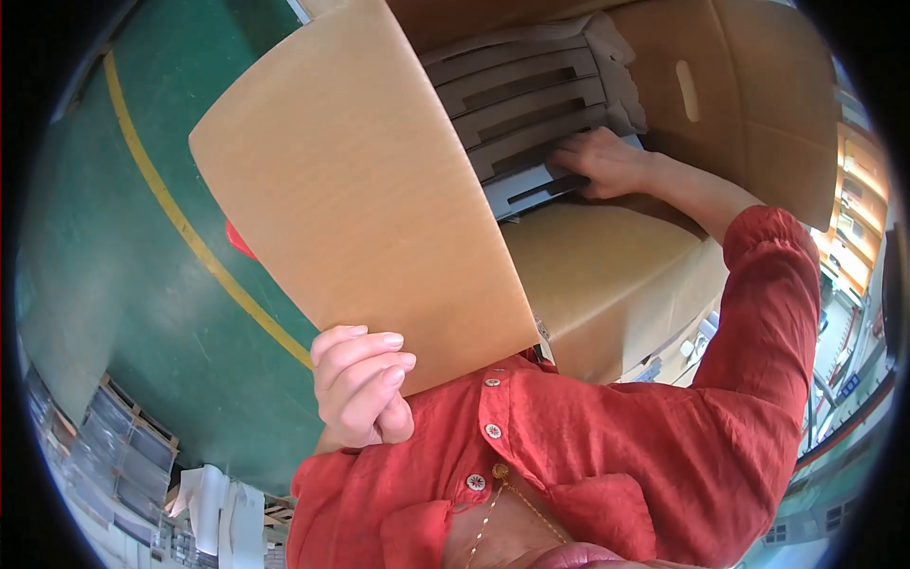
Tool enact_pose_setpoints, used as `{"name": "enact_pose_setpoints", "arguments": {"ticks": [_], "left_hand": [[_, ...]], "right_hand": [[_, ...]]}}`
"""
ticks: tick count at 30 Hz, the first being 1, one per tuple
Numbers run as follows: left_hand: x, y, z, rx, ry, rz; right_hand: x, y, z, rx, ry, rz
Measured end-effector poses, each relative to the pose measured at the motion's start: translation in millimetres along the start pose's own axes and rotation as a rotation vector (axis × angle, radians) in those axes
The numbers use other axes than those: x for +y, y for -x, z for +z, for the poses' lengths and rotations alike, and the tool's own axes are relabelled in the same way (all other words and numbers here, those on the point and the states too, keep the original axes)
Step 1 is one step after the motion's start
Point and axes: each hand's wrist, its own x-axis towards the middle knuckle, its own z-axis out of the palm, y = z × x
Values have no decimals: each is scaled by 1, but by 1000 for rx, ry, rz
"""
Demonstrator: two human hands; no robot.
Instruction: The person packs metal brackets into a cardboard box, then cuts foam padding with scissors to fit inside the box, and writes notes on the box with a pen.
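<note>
A large brown cardboard carton [768,114] stands open before me, one broad flap [370,180] slanting across the middle of the view. At the flap's lower left corner my left hand [363,384] is closed, its fingers curled over the cardboard. My right hand [607,163] reaches inside the carton. Its fingers are bent around the upper edge of a light grey slotted panel [533,190], the nearest in a row of similar panels [519,95]. Some fingertips are hidden behind the panel. Crumpled grey-beige wrapping [616,76] lies along the row's far and right side.
A second brown flap [607,275] folds out toward me below the panels. The green floor [95,247] on the left carries a yellow line [180,232]. Wrapped stacks on pallets [123,446] and white rolls [213,507] stand at lower left; shelving [858,204] is at right.
</note>
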Motion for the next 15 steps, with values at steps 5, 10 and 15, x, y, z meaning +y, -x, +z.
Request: {"name": "enact_pose_setpoints", "arguments": {"ticks": [5, 10, 15], "left_hand": [[3, 1, 6, 18, -49, 5], [6, 5, 9, -17, -57, 35], [3, 5, 13, -9, -76, 82]], "right_hand": [[12, -7, 18, 21, 27, -80], [18, -5, 49, 74, 105, -90], [20, -8, 66, 123, 230, -23]]}}
